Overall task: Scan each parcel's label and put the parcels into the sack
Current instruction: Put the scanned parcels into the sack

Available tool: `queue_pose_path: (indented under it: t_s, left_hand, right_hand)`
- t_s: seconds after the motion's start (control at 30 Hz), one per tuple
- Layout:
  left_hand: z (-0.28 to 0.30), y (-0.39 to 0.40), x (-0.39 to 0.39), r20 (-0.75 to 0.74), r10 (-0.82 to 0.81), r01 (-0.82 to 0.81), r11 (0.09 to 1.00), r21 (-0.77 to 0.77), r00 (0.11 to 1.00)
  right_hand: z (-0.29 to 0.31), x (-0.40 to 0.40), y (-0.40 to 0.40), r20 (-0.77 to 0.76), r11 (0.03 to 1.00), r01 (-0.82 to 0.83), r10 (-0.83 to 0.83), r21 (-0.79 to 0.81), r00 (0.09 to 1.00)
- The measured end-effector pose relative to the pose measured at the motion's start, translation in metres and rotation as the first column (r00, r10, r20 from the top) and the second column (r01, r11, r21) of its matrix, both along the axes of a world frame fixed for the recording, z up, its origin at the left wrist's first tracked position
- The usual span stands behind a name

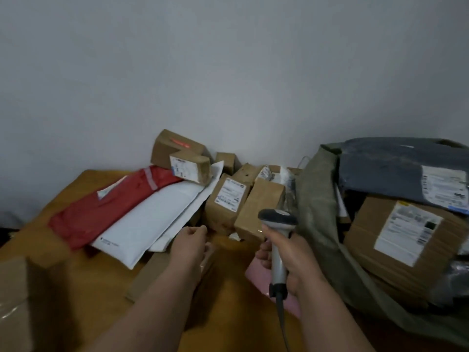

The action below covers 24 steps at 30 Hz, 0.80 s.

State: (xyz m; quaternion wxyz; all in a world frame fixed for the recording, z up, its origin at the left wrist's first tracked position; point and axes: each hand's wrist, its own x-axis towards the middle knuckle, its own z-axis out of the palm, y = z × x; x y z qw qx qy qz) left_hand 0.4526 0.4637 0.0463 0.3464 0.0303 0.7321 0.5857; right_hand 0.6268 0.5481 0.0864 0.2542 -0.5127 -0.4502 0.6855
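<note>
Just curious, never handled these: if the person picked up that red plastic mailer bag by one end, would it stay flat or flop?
The red mailer would probably flop: it looks like thin, wrinkled plastic. Its glossy skin may be slippery. It lies low, so it seems light.

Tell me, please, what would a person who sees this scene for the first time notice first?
First comes the barcode scanner that the right hand grips near the centre, aimed at the brown boxes piled against the wall. To its left, a red mailer lies beside a white mailer on the table. On the right, the green sack gapes open with a labelled box inside.
</note>
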Motion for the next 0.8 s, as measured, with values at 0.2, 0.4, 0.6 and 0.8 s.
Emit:
queue_pose_path:
  t_s: [0.2, 0.4, 0.6, 0.8]
  left_hand:
    - [-0.020, -0.051, -0.056, -0.321, 0.016, -0.073, 0.983, -0.167, 0.947]
    - [-0.027, -0.058, -0.089, -0.381, 0.050, -0.137, 0.969, -0.204, 0.923]
    - [-0.033, -0.062, -0.135, -0.402, 0.077, -0.189, 0.950, -0.247, 0.913]
    - [-0.036, -0.031, -0.181, -0.376, -0.003, -0.078, 0.977, -0.200, 0.927]
  right_hand:
    - [-0.020, -0.061, -0.027, 0.023, 0.992, -0.122, 0.122, -0.027, 0.992]
    - [-0.027, -0.116, -0.023, 0.012, 0.982, -0.188, 0.188, -0.022, 0.982]
    - [-0.036, -0.162, -0.028, -0.007, 0.971, -0.231, 0.231, -0.059, 0.973]
    - [-0.030, -0.210, -0.010, -0.008, 0.997, -0.079, 0.079, -0.006, 0.997]
